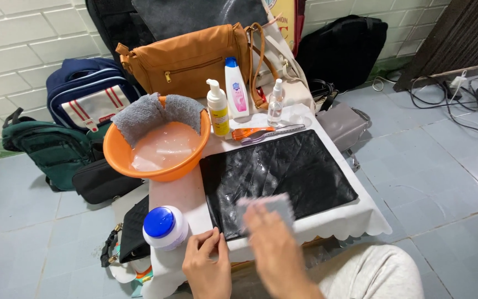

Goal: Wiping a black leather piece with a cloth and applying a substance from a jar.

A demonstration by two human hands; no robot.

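Head view: right hand (275,246) wipes black bag (280,180).

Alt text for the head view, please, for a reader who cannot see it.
The right hand rubs a grey cloth on a wet black bag lying on a white-covered table, while the left hand pins its corner. An orange basin of water, bottles and more bags sit behind.

Home bag-cleaning corner: tiled floor (443,166) and wall, bags (189,58) piled beyond the hands, wash basin (139,160) and bottles (237,88) on small tabletop (183,194).
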